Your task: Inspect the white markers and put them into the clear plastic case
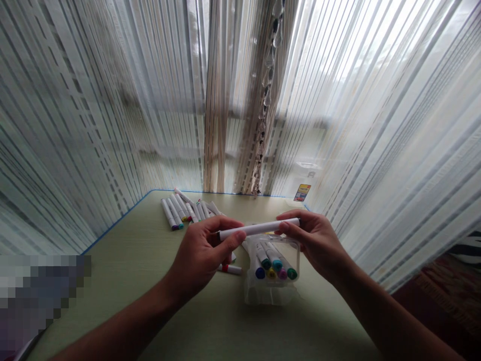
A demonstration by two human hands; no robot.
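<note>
white marker (pixel 259 228) held level just above the clear box (pixel 272 296), a grip on each end keeps it steady | left hand (pixel 203 255) closed round one tip | right hand (pixel 319 240) pinching the other | spare markers (pixel 186 208) lined up at the back of the worktop (pixel 150 281), colour caps easy to see

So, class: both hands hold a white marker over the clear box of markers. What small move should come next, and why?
Probably tip the white marker down into the clear box. The left hand and right hand pinch its ends just above the box, where other markers already sit with coloured caps showing.
</note>
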